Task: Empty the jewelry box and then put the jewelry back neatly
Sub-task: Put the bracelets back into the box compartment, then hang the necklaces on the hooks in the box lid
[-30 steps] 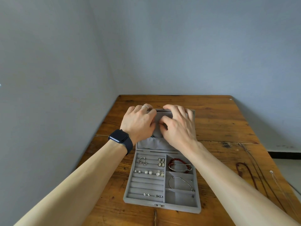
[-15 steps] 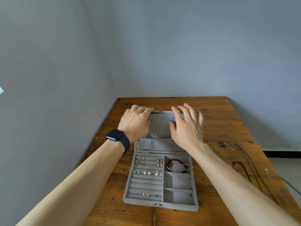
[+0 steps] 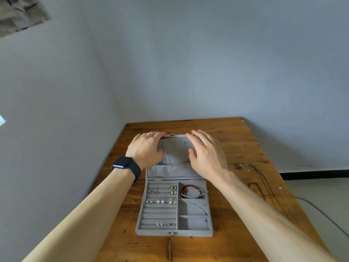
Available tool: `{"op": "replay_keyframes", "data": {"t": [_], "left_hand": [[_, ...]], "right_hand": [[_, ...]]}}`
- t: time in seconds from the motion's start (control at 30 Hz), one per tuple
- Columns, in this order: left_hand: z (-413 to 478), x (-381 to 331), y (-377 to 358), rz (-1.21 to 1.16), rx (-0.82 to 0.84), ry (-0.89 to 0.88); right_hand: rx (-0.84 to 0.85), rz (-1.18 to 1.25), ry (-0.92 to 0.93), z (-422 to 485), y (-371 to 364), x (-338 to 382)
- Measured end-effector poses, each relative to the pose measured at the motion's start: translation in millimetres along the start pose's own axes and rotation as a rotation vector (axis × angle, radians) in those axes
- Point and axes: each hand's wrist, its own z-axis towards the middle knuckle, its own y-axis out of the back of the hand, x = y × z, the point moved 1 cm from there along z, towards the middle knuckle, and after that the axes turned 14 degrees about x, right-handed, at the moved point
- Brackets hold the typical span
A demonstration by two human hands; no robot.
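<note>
A grey velvet jewelry box (image 3: 174,233) lies open on the wooden table (image 3: 243,148), its lid (image 3: 175,148) tilted back. My left hand (image 3: 146,148) grips the lid's far left corner, fingers over the top edge and thumb on the lining. My right hand (image 3: 204,154) hovers with straight, spread fingers over the lid's right side. Several earrings (image 3: 160,201) sit in the ring rolls. One right compartment holds a red bead bracelet (image 3: 191,190), and the one below it holds a silver bracelet (image 3: 194,208). Something turquoise (image 3: 160,163) peeks from the lid pocket.
Thin necklaces (image 3: 258,188) and a silver chain (image 3: 287,201) lie on the table right of the box. A cable (image 3: 321,212) runs on the floor past the right edge. Walls close in on the left and behind. A smartwatch (image 3: 125,164) is on my left wrist.
Both hands have come off the lid's pocket. My left hand moved to the lid's far left corner, and my right hand lifted and spread its fingers.
</note>
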Motion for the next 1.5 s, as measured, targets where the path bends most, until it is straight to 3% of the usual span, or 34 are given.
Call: {"op": "replay_keyframes", "data": {"t": [0.1,0.3,0.47,0.63,0.83,1.03,1.23,1.5], "left_hand": [[-10.3,-8.2,2.8,0.002,0.013,0.009],[-78.3,-34.4,-7.3,-0.136,-0.124,-0.033],[-173.6,-51.1,-70.4,-0.302,-0.156,0.018],[-248.3,-58.8,-140.2,-0.402,-0.179,0.199],[-271.1,-52.3,-178.0,-0.269,-0.033,0.300],[-271.5,-54.3,-180.5,-0.221,-0.023,0.295],[-273.4,-53.1,-181.7,-0.215,-0.015,0.287],[-272.6,-48.8,-186.9,-0.232,0.001,0.291]], "right_hand": [[-0.034,0.030,0.019,-21.7,15.7,2.4],[-0.070,0.082,-0.043,-124.7,35.9,12.0],[0.015,0.145,-0.110,-244.4,20.8,22.7],[0.047,0.151,-0.289,-332.0,5.6,21.3],[-0.002,0.088,-0.473,-366.6,5.6,-1.1],[0.058,-0.104,-0.550,-349.7,15.6,-17.9],[0.173,-0.087,-0.496,-357.8,17.0,-20.9],[0.059,-0.055,-0.248,-363.0,23.5,-35.8]]}}
